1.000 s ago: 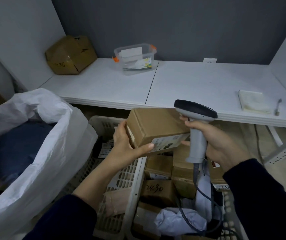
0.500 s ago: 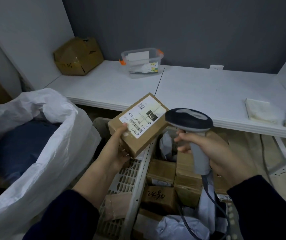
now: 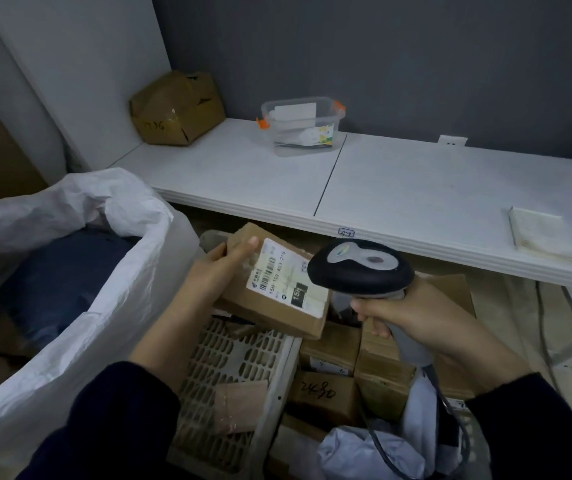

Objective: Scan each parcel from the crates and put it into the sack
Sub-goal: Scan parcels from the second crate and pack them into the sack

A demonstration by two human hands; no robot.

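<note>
Parcel [image 3: 260, 308] was gripped label-up in our left hand [image 3: 213, 273] above the crate [image 3: 279, 382] rim. Our right hand [image 3: 416, 318] clenched the scanner [image 3: 360, 268], its head over the right end of the label [image 3: 286, 280]; the sack [image 3: 121, 299] lay left.

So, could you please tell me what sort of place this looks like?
Probably a parcel sorting or dispatch room: the right hand holds a barcode scanner beside a labelled parcel in the left hand, above crates of boxes, near a white sack.
</note>
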